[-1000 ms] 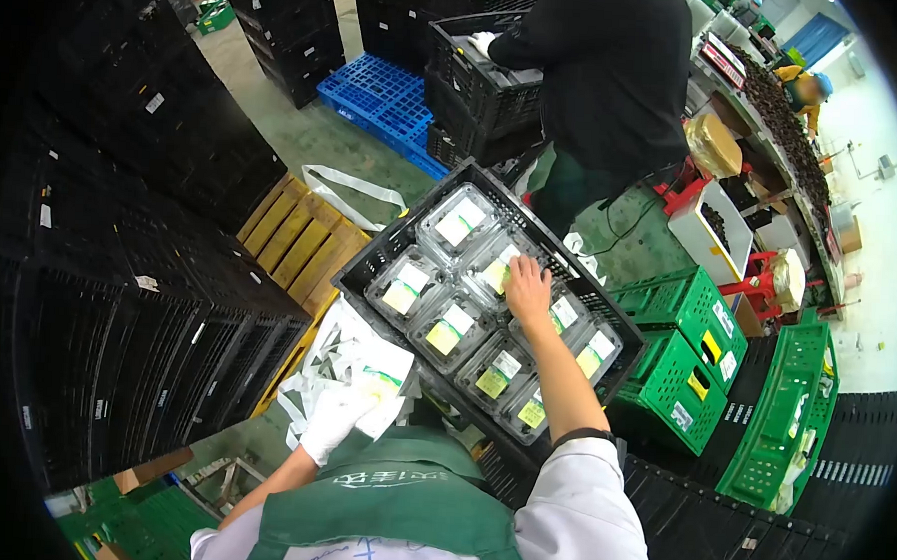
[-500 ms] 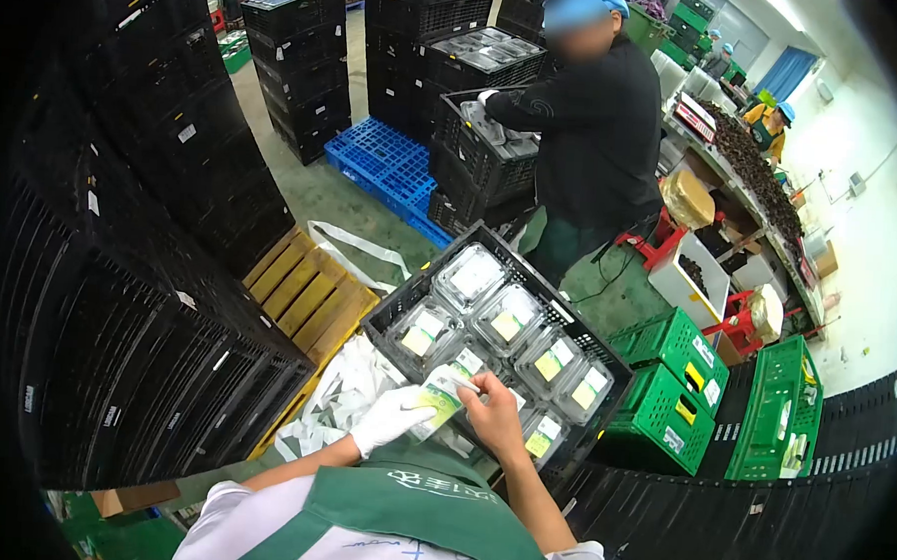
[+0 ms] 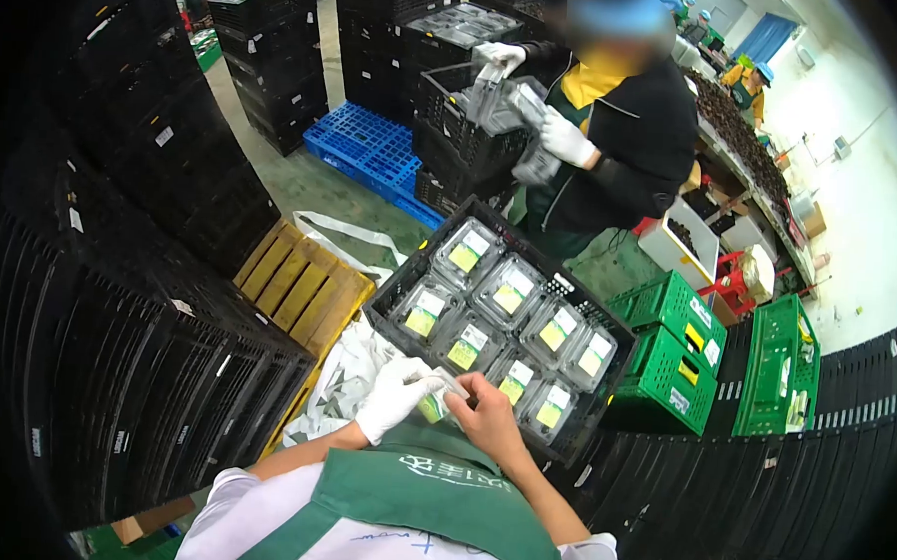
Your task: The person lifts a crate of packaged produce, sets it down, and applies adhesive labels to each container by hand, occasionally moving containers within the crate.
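Note:
My left hand, in a white glove, is closed on green-and-white sticker labels close to my apron. Bare, my right hand pinches at the upper right of the same labels, fingertips near the gloved ones. Fingers partly cover the labels. Just beyond both hands is a black crate, tilted in view. Several clear plastic boxes stand in it, with white-and-yellow-green labels on their lids.
A co-worker in white gloves holds clear boxes over another black crate. Stacked black crates rise at left. A wooden pallet, white strips, a blue pallet and green crates surround the work crate.
My hands stay close together at the labels, which have tipped and show less of their face. The co-worker has turned towards me and lifted clear boxes. My view has shifted slightly.

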Available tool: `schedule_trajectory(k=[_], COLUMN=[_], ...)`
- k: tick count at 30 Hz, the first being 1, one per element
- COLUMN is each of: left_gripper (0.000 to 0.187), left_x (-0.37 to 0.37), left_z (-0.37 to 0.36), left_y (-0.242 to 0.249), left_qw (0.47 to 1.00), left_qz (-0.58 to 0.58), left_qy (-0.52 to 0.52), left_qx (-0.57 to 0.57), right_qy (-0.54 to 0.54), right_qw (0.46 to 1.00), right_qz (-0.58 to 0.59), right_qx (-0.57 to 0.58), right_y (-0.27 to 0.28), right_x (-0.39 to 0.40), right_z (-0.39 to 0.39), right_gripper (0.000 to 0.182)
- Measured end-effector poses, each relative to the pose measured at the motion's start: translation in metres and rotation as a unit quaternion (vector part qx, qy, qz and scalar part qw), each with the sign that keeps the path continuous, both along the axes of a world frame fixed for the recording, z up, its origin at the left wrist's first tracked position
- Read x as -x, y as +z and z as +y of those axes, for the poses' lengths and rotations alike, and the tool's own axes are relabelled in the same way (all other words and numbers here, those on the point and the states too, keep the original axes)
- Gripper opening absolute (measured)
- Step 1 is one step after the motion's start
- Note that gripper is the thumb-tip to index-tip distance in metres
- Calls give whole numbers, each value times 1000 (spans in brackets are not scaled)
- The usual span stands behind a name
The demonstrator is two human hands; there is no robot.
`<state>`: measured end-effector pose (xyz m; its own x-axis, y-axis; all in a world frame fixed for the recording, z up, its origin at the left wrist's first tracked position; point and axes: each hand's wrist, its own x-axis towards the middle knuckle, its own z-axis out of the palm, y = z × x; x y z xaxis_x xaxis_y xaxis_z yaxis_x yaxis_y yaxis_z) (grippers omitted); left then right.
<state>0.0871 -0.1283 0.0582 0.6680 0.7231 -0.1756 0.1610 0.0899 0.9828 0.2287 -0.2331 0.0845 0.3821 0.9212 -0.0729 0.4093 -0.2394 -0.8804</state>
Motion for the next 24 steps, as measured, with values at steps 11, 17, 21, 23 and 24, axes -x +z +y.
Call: schedule_trajectory(k=[11,17,21,23,24], left_gripper=[80,52,27,25,22], left_x=[0,20,24,24,25], left_z=[2,-18,-21,-20,-21], left_y=[32,-8,-26,-17,-13], left_qw=[960,960,963,965,964], left_qz=[-172,45,59,45,34], left_qy=[-133,-194,-235,-222,-219], left_qx=[175,198,115,132,148], right_qy=[92,11,-240,-244,-236], right_qw=[970,960,964,963,965], right_qz=[-195,-251,-37,29,31], right_qx=[-113,-124,-111,-110,-107], right_y=[15,21,33,27,15], right_x=[-1,-33,-72,-93,-94], right_z=[3,-5,-17,-15,-9], right_gripper=[11,10,12,17,17])
